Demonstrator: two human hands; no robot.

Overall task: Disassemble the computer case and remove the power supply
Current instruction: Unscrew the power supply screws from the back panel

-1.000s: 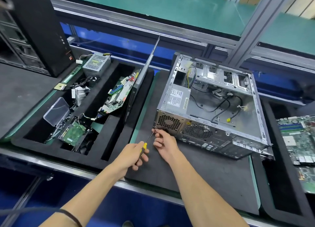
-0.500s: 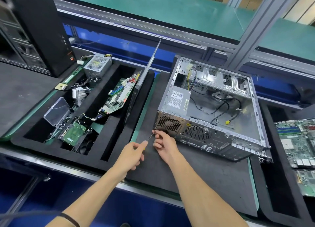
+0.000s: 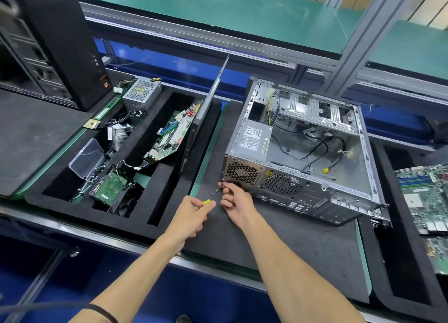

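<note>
Steel case: computer case (image 3: 312,152) lies open side up on the dark worktop (image 3: 278,245), rear panel facing the person.
Power supply: power supply (image 3: 252,143) sits in the near-left corner; long axis runs front to back.
Handling: likely heavy, rigid, sharp-edged; lift the box by its sides, not its cables.
Left hand: left hand (image 3: 191,216) grips the screwdriver (image 3: 213,196).
Right hand: right hand (image 3: 235,201) pinches at the tip.
</note>
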